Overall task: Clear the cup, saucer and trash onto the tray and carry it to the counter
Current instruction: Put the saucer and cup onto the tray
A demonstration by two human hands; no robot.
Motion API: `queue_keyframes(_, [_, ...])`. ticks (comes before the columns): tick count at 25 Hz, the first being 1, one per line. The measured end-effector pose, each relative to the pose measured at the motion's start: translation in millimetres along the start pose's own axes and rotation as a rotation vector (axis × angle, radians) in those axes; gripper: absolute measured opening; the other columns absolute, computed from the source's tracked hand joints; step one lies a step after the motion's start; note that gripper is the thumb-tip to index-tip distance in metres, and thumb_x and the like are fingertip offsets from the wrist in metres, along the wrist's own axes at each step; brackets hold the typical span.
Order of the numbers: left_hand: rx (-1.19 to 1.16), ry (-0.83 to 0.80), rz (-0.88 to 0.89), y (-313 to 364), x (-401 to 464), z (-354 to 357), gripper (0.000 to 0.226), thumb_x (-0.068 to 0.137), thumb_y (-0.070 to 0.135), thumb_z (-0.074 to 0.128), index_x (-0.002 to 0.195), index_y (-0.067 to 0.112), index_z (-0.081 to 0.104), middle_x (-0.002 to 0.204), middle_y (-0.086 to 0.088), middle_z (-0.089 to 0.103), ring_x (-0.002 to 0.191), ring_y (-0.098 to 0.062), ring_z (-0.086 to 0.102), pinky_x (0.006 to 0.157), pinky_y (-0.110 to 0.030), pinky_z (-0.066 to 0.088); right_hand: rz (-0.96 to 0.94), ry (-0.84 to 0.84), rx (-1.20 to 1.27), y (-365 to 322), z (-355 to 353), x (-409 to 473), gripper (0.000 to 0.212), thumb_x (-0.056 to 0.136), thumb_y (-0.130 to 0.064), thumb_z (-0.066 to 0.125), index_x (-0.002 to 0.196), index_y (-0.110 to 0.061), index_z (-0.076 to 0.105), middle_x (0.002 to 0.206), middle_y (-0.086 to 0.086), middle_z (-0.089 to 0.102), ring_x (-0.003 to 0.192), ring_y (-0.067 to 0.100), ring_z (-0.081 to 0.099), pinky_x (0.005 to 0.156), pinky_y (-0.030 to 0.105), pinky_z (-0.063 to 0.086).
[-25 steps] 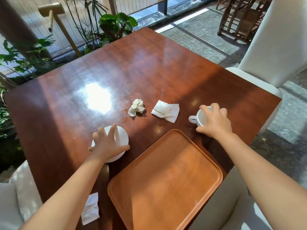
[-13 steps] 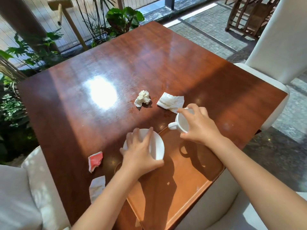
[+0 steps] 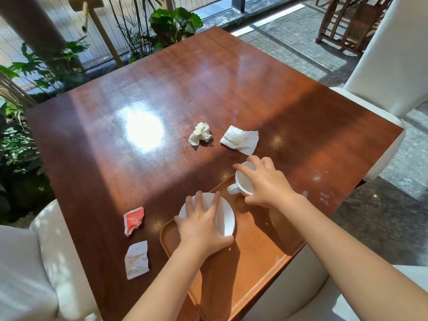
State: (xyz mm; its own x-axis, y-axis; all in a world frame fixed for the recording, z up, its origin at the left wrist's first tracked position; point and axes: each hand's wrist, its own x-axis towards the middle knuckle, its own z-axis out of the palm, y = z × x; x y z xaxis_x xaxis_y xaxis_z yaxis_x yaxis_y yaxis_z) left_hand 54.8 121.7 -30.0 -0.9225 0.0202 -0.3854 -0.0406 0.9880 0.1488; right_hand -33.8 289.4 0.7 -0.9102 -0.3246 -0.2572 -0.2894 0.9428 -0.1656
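An orange-brown tray (image 3: pixel 259 258) lies at the near edge of the wooden table (image 3: pixel 208 89). My left hand (image 3: pixel 203 225) grips a white saucer (image 3: pixel 225 218) over the tray's far left corner. My right hand (image 3: pixel 266 181) clasps a white cup (image 3: pixel 240 186) from above at the tray's far edge, its handle pointing left. A crumpled tissue (image 3: pixel 200 133) and a flat napkin (image 3: pixel 240 140) lie on the table beyond the tray. A red torn wrapper (image 3: pixel 133 220) and a white wrapper (image 3: pixel 136 259) lie left of the tray.
White cushioned chairs stand at the right (image 3: pixel 389 56), at the near left (image 3: pixel 30 262) and under my arms. Green plants (image 3: pixel 171 24) and a railing line the far side. A wooden chair (image 3: pixel 347 22) stands on the stone floor at the far right.
Both hands have lifted the saucer and the cup off the table and brought them inward over the tray. The camera shifted, and the wrappers on the left came into view.
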Motion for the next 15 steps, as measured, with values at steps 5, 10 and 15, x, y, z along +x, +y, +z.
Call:
queue_keyframes(5, [0.044,-0.008,0.018,-5.6,-3.8,-1.8,0.107,0.067,0.076,0.052,0.147,0.035,-0.007,0.159,-0.004,-0.01,0.144,-0.03,-0.012,0.104,-0.06,0.029,-0.014,-0.013,-0.016,1.3,2.2,-1.9,0.095,0.071,-0.04,0.073,0.144,-0.039,0.012,0.155,0.004,0.011,0.138,0.033,0.013,0.097,0.055,0.044])
queue_keyframes(10, [0.015,-0.009,0.021,-18.4,-14.6,-1.0,0.11,0.067,0.072,0.056,0.148,0.031,-0.006,0.159,-0.005,-0.013,0.146,-0.024,-0.012,0.108,-0.046,0.031,-0.005,-0.02,0.057,11.3,-6.5,-11.6,0.088,0.074,-0.034,0.067,0.144,-0.039,0.014,0.157,0.001,0.009,0.142,0.027,0.01,0.104,0.052,0.037])
queue_keyframes(15, [0.007,0.046,0.026,-20.8,-12.6,1.0,0.115,0.064,0.071,0.059,0.149,0.021,0.0,0.16,-0.005,-0.004,0.146,-0.021,-0.004,0.108,-0.047,0.032,-0.042,0.034,0.116,11.9,-4.1,-10.4,0.082,0.077,-0.034,0.069,0.144,-0.03,0.022,0.154,0.001,0.021,0.138,0.025,0.018,0.102,0.045,0.042])
